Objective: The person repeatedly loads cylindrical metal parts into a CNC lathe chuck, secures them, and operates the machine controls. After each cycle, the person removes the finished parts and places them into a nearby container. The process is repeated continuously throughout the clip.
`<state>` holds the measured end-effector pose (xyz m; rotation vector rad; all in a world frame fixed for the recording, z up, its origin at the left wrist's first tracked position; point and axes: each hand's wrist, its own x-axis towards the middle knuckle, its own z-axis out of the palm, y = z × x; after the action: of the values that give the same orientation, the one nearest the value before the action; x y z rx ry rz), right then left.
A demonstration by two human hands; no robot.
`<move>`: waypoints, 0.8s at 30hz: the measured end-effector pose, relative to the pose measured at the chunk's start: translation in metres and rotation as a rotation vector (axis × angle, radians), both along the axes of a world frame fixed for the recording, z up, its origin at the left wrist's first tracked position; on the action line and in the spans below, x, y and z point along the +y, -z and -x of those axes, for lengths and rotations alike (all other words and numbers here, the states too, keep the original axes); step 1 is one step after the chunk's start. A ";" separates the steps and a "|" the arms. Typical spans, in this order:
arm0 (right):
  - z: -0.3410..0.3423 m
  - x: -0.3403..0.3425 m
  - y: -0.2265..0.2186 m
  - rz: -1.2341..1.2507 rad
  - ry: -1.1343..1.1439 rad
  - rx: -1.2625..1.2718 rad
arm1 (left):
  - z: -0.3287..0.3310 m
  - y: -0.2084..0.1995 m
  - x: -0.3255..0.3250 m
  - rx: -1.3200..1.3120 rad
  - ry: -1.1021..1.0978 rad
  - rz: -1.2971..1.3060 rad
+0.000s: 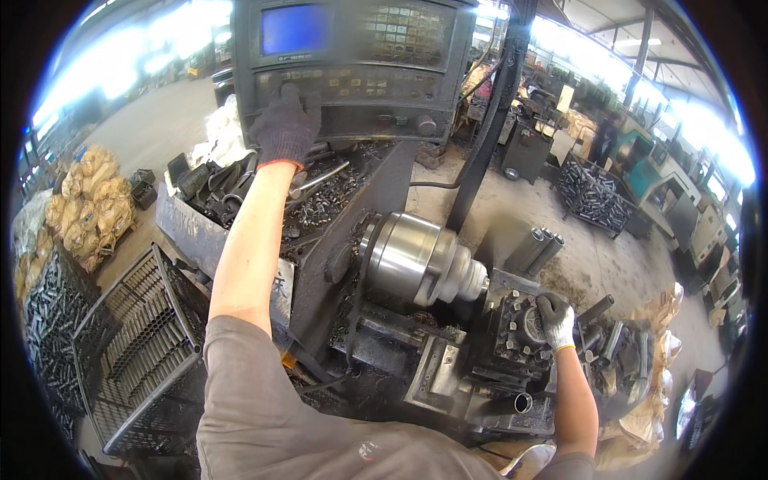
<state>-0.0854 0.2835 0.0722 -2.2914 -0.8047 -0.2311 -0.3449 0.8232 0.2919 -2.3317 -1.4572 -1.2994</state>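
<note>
My left hand (286, 126), in a dark knitted glove with an orange cuff, reaches up to the button rows of the machine's control panel (360, 83). Its fingers are stretched toward the buttons and hold nothing; their tips blend into the dark panel. A blue screen (296, 30) glows above. My right hand (555, 320), in a white glove with dark fingers, curls over the side of the bolted tool post (512, 324) on the lathe. Left of the tool post, the shiny lathe chuck (412, 258) has a blurred front end. A metal tube end (522, 402) shows below the tool post.
Metal parts and dark shavings lie in the tray (188, 220) below the panel. A wire crate (136, 352) of tubes stands at lower left, near piled sacks (88, 200). Upright tubes (538, 250) stand behind the tool post. Another crate of parts (594, 192) sits farther right.
</note>
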 end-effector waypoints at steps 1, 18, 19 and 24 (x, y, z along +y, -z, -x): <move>0.000 -0.001 0.001 -0.016 0.003 0.015 | 0.001 0.001 0.006 -0.004 0.017 -0.004; 0.001 -0.001 0.001 0.063 0.011 -0.083 | 0.109 0.230 -0.245 0.074 1.371 0.522; 0.003 -0.002 0.001 -0.029 -0.062 -0.138 | 0.123 0.273 -0.259 0.013 1.236 1.087; -0.004 -0.004 0.009 0.079 -0.121 -0.266 | 0.205 0.425 -0.261 -0.194 0.241 1.085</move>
<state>-0.0816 0.2792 0.0634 -2.3050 -1.1012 -0.4637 -0.5497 0.5627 -0.1335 -3.1208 -2.4515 -0.8653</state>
